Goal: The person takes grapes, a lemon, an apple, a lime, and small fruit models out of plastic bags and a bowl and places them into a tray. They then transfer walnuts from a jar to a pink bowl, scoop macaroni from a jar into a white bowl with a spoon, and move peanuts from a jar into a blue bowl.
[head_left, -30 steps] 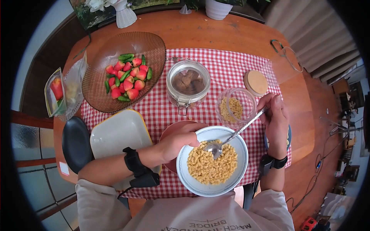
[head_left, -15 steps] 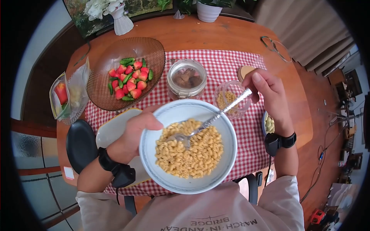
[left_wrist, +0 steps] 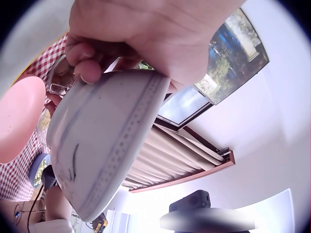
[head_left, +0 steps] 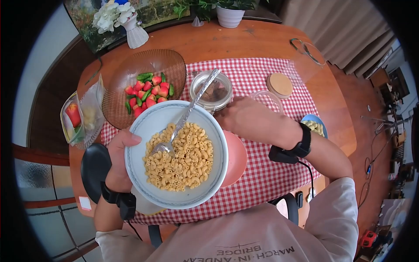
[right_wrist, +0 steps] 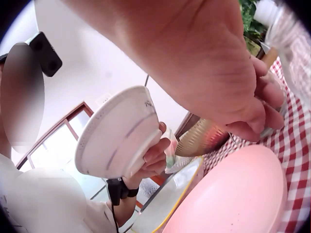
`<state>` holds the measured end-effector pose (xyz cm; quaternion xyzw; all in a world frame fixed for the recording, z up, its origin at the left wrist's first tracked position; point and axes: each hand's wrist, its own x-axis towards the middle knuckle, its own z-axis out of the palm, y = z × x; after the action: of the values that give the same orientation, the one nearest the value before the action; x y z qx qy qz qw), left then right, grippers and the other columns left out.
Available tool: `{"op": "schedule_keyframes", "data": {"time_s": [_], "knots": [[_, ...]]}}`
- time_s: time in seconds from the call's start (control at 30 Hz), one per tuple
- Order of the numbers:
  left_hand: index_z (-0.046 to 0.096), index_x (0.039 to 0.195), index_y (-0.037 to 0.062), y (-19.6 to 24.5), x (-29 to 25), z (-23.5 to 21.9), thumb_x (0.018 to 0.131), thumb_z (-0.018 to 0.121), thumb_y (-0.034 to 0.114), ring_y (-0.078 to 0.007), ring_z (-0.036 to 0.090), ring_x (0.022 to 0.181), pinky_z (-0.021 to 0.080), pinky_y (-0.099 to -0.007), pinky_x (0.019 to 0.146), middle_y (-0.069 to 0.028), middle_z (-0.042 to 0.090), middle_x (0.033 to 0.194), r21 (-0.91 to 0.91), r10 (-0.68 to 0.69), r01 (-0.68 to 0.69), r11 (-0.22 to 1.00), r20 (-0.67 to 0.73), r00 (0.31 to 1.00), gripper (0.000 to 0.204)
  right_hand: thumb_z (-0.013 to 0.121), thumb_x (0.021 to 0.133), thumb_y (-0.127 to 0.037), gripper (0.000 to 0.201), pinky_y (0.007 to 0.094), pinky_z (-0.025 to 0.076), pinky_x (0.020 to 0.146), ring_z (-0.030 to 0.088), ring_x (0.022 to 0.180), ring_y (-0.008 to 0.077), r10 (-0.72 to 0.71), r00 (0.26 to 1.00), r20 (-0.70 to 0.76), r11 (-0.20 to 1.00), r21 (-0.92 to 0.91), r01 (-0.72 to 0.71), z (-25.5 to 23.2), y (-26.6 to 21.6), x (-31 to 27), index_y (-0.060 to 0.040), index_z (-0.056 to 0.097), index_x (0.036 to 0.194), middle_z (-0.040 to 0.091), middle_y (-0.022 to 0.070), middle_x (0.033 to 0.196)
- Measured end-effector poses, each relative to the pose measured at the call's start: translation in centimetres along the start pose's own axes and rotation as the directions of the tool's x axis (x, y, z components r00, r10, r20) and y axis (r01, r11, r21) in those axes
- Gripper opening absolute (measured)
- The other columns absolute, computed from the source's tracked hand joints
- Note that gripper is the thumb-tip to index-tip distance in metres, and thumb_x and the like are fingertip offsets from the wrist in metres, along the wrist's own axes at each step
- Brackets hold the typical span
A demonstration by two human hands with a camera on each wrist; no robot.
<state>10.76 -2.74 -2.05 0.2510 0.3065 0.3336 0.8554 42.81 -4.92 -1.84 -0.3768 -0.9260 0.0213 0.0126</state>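
Note:
My left hand (head_left: 118,157) grips the left rim of a white bowl (head_left: 187,197), thumb over the edge and fingers underneath. The bowl is held up and holds cooked-looking macaroni (head_left: 185,161). A metal spoon (head_left: 192,107) leans in it, its handle free and pointing away from me. My right hand (head_left: 257,120) reaches over the table, fingertips right at the front of a clasp-lid glass jar (head_left: 224,94) with brown contents. Its fingers (right_wrist: 269,116) look curled in the right wrist view; whether they grip the jar I cannot tell. A pink plate (head_left: 236,159) lies partly under the bowl.
A ribbed brown bowl (head_left: 118,98) holds red fruit and green peppers. Behind my right hand stands a clear container (head_left: 273,98), with a round wooden lid (head_left: 280,85) beyond. A blue bowl (head_left: 312,118) sits at right, a black oval plate (head_left: 94,170) and a bag (head_left: 78,115) at left.
My left hand has lifted the macaroni bowl and brought it leftward. My right hand has let go of the spoon, now resting in the bowl, and moved left to the jar.

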Motion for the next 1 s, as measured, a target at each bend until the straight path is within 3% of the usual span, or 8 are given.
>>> {"op": "schedule_keyframes", "data": {"time_s": [0.23, 0.3, 0.43, 0.5, 0.63, 0.7, 1.0], "knots": [[0.044, 0.146, -0.01, -0.6, -0.2, 0.1, 0.08, 0.049, 0.021, -0.0363, 0.06, 0.128, 0.045, -0.0444, 0.114, -0.0276, 0.057, 0.142, -0.02, -0.017, 0.018, 1.0, 0.019, 1.0, 0.074, 0.063, 0.084, -0.004, 0.01, 0.0409, 0.059, 0.072, 0.072, 0.085, 0.0332, -0.031, 0.999, -0.034, 0.99, 0.137, 0.036, 1.2, -0.6, 0.3, -0.0001, 0.068, 0.091, 0.071, 0.0141, 0.082], [0.044, 0.146, -0.0099, -0.7, -0.1, 0.3, 0.079, 0.049, 0.021, -0.0358, 0.061, 0.127, 0.046, -0.0439, 0.113, -0.0275, 0.057, 0.141, -0.009, -0.017, 0.017, 1.0, 0.023, 1.0, 0.074, 0.064, 0.082, -0.003, 0.012, 0.0415, 0.059, 0.071, 0.072, 0.081, 0.0348, 0.034, 0.997, 0.066, 0.988, 0.151, -0.044, 1.0, -1.0, 0.5, 0.0014, 0.068, 0.093, 0.07, 0.0175, 0.082], [0.046, 0.144, -0.0102, -0.9, 0.2, 0.2, 0.079, 0.049, 0.021, -0.0346, 0.063, 0.123, 0.047, -0.0427, 0.111, -0.0267, 0.06, 0.137, 0.01, -0.006, 0.006, 1.0, 0.017, 1.0, 0.072, 0.064, 0.082, -0.003, 0.013, 0.0418, 0.059, 0.07, 0.071, 0.078, 0.0358, 0.004, 1.0, -0.012, 0.984, 0.18, -0.001, 2.1, -0.6, 0.4, 0.0027, 0.068, 0.093, 0.069, 0.0193, 0.08], [0.047, 0.143, -0.0103, -1.0, 0.2, 0.2, 0.079, 0.049, 0.021, -0.0344, 0.064, 0.122, 0.048, -0.0425, 0.11, -0.0266, 0.061, 0.136, 0.011, 0.001, -0.001, 1.0, 0.015, 1.0, 0.071, 0.066, 0.08, -0.006, 0.007, 0.04, 0.06, 0.071, 0.073, 0.079, 0.0319, -0.001, 1.0, 0.006, 0.996, 0.092, 0.001, 2.1, -0.8, 0.3, -0.0027, 0.073, 0.082, 0.073, 0.0139, 0.082], [0.047, 0.143, -0.011, -1.1, 0.1, 0.4, 0.078, 0.049, 0.019, -0.0344, 0.064, 0.121, 0.049, -0.0426, 0.109, -0.0266, 0.061, 0.135, 0.027, 0.0, 0.001, 1.0, -0.007, 1.0, 0.071, 0.067, 0.08, -0.006, 0.007, 0.0377, 0.06, 0.07, 0.073, 0.078, 0.0301, -0.079, 0.995, -0.067, 0.997, 0.013, 0.08, 3.2, -0.4, -0.2, -0.0017, 0.072, 0.083, 0.072, 0.0132, 0.083], [0.046, 0.143, -0.0112, -1.2, -0.1, 0.4, 0.078, 0.049, 0.019, -0.0344, 0.065, 0.12, 0.049, -0.0426, 0.109, -0.0266, 0.061, 0.135, 0.029, -0.003, 0.004, 1.0, -0.032, 0.999, 0.071, 0.066, 0.08, -0.007, 0.008, 0.0354, 0.06, 0.069, 0.072, 0.076, 0.028, -0.118, 0.968, -0.22, 0.99, -0.095, 0.099, 3.5, -0.3, -0.3, -0.0008, 0.07, 0.084, 0.07, 0.0122, 0.083], [0.046, 0.143, -0.0109, -1.3, -0.2, 1.1, 0.078, 0.049, 0.02, -0.0361, 0.063, 0.122, 0.048, -0.044, 0.11, -0.0272, 0.06, 0.137, 0.027, 0.021, -0.021, 0.999, -0.009, 1.0, 0.072, 0.065, 0.082, -0.007, 0.008, 0.0352, 0.06, 0.068, 0.072, 0.077, 0.0262, -0.125, 0.967, -0.222, 0.988, -0.112, 0.102, 4.7, -0.3, -0.4, -0.0008, 0.069, 0.085, 0.071, 0.0112, 0.085]]}}
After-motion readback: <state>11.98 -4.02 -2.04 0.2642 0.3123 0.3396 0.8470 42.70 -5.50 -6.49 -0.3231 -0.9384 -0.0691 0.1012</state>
